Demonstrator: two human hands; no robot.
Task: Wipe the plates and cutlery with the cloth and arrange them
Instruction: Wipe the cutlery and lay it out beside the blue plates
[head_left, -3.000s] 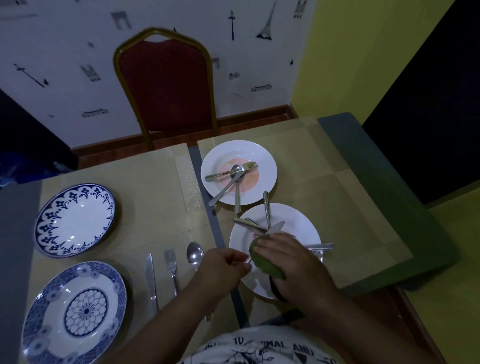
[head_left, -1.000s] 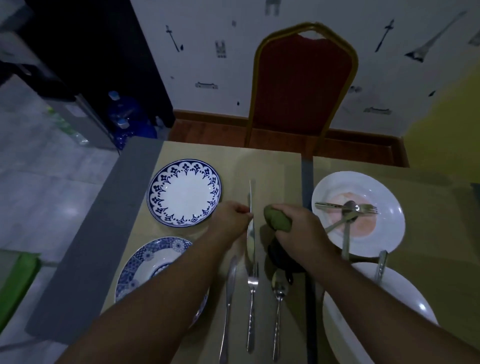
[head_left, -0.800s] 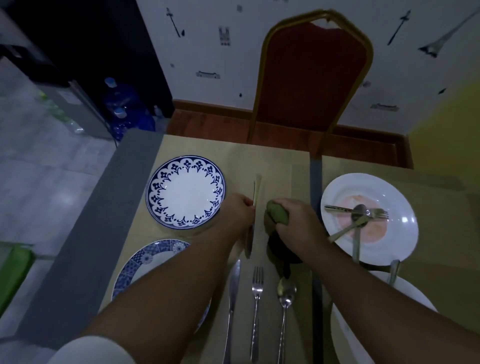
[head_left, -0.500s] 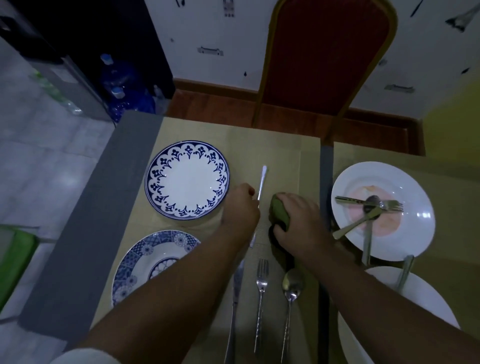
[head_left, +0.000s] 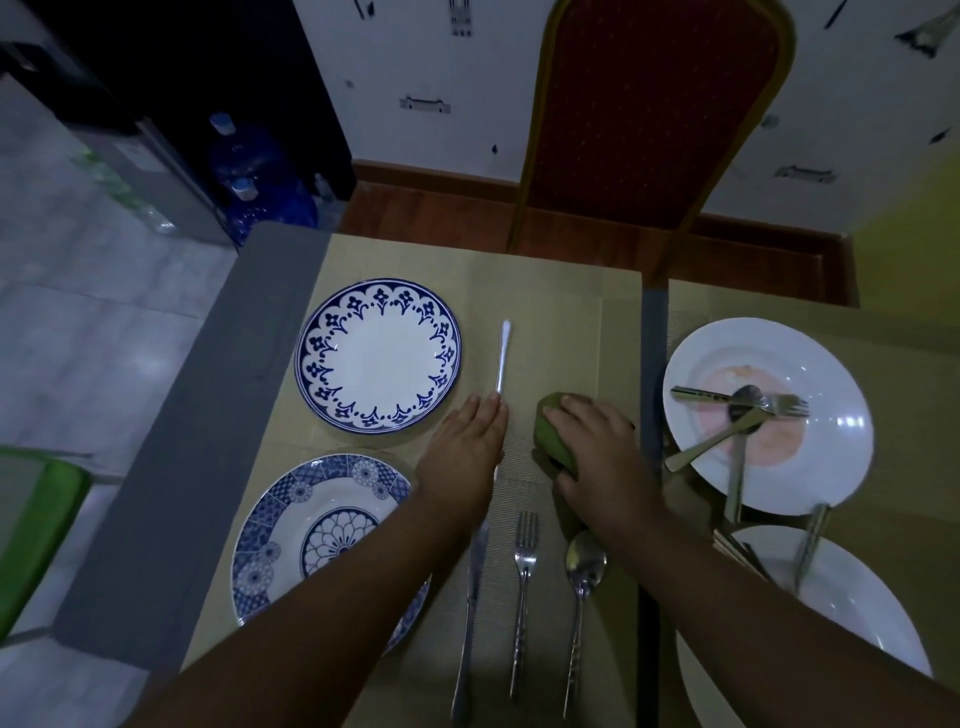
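Centre left: two blue-patterned plates (head_left: 378, 356). Left hand (head_left: 464, 451) flat, fingers extended, laid over a knife (head_left: 502, 358) beside the upper plate; grip not visible, cannot tell. Right hand (head_left: 597, 452) clenched around green cloth (head_left: 555, 439). Right: soiled white plate (head_left: 831, 374) holding cutlery (head_left: 737, 410)

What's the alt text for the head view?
A left hand rests flat on the handle end of a knife laid beside a blue-rimmed plate, while the right hand holds a green cloth on the mat. Nearer lie a patterned plate, knife, fork and spoon; at right, a smeared white plate holds cutlery.
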